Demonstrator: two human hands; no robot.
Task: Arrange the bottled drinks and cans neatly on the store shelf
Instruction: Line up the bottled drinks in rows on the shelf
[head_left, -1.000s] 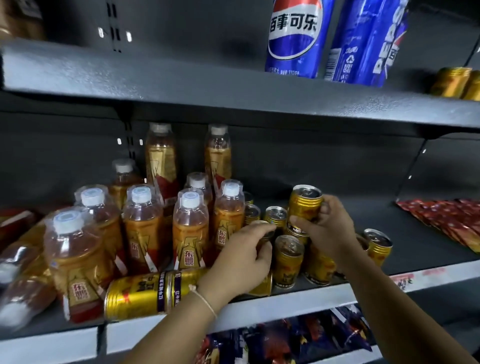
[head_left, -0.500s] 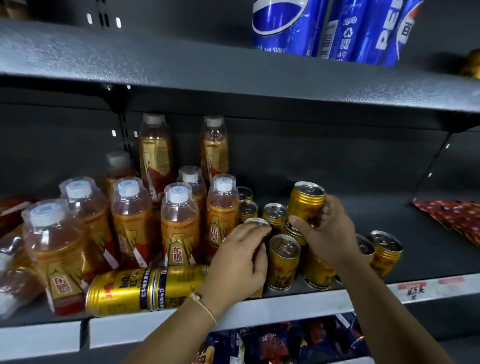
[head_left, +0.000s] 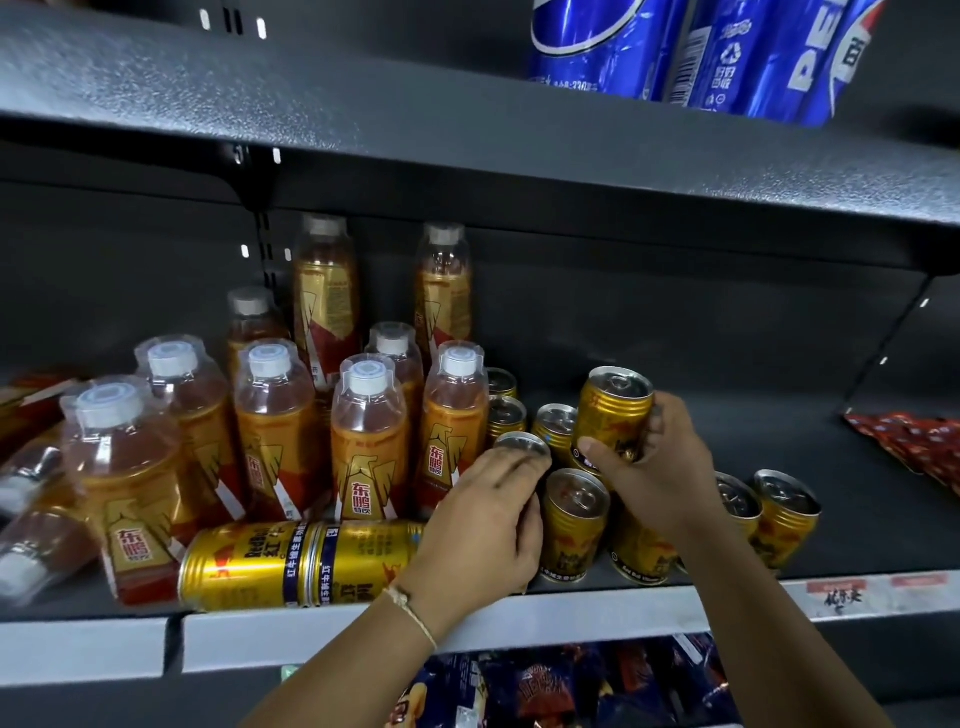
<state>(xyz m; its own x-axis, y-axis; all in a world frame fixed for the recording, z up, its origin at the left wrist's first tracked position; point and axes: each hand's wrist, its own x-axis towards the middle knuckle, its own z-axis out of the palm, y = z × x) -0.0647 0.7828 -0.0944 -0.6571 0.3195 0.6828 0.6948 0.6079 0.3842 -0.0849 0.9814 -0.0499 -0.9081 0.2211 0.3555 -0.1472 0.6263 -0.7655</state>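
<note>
the shelf (head_left: 571, 608) runs wide in front of me, a dark upper shelf (head_left: 467, 119) above it carrying blue cans (head_left: 727, 52). on the left half stand the bottles (head_left: 369, 431), upright in loose rows, a few at the far left tipped over. across the front edge lies the long can (head_left: 301, 564) on its side, its long axis running left to right along the lip, its right end hidden behind my left wrist. right of the bottles is the cluster of short cans (head_left: 574, 519), all upright.

my left hand (head_left: 488, 525) is curled around one short can at the front of the cluster, its top just showing above my fingers. my right hand (head_left: 660, 467) grasps the raised can (head_left: 615, 415), tilted and held above the cluster.

i judge the long can is next to be stood up: it lies just left of my left hand, the nearer one, so that hand should take it.
</note>
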